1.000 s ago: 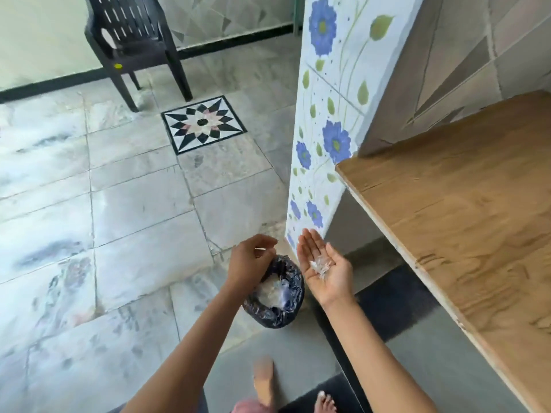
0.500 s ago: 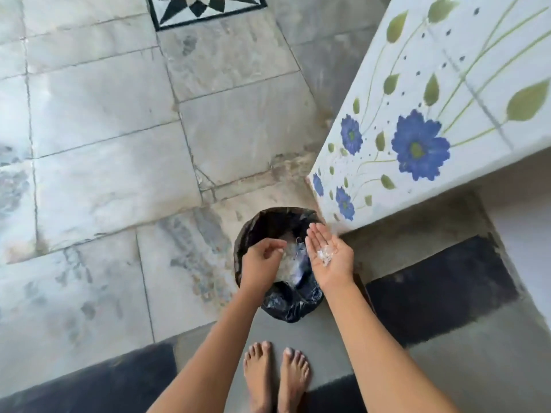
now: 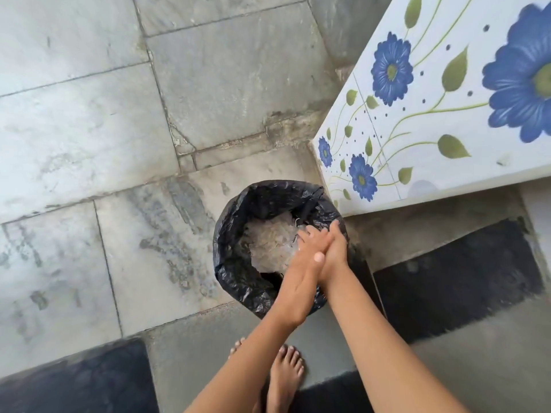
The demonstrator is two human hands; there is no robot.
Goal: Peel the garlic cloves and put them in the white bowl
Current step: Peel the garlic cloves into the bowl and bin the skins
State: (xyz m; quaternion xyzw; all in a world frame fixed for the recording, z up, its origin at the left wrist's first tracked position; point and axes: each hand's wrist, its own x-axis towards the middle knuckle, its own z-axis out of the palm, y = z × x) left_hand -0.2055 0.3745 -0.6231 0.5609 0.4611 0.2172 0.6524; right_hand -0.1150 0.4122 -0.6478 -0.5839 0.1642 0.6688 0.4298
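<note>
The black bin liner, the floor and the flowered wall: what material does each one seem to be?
Black bin liner: thin plastic film, glossy, judging by its fine crinkles and highlights. Floor: probably stone slabs, perhaps marble, pale grey with veining, dull and stained, with visible joints. Flowered wall: likely glazed ceramic tiles, smooth, with printed blue flowers and thin grout lines.

A black plastic liner (image 3: pixel 235 234) wraps the bin, pale whitish scraps (image 3: pixel 268 242) inside it. Grey-white marbled floor tiles (image 3: pixel 89 120) surround it, beside black mats (image 3: pixel 456 275). The white panel (image 3: pixel 432 150) bears blue flowers with green leaves and stems.
</note>
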